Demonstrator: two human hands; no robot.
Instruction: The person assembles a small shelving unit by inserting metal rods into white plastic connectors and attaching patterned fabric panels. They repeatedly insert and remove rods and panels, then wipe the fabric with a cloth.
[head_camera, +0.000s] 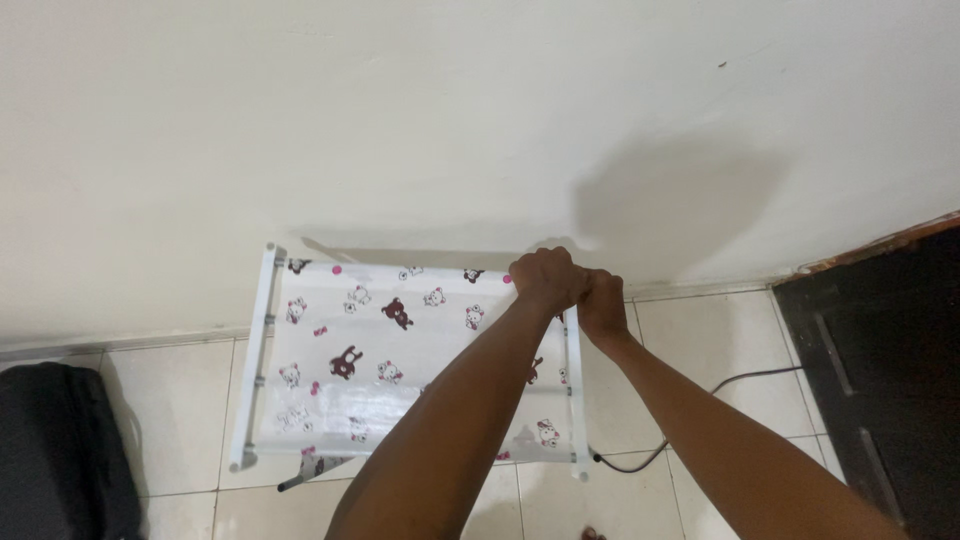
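Small rack (400, 360) against the cream wall (400, 120), standing on pale floor tiles (720, 350): white tube frame, top shelf of white sheet printed with small bears and pink bows. Both hands at the far right corner post (575, 400). Left hand (545, 278) fisted tight around the top of that post; right hand (603, 303) wrapped just beside it, touching the left, fingers fully curled on the tube. No gap visible between fingers and frame.

Risks, as judged:
- Uneven load on one corner; light frame likely to rack or tip toward the wall.
- Tube joint possibly popping out of its connector under twist.
- Thin shelf sheet prone to tearing if frame skews.
- Black cable (700, 410) on tiles near the right foot of the rack; snag or pinch possible.
- Black bag (55, 450) at left, well apart.
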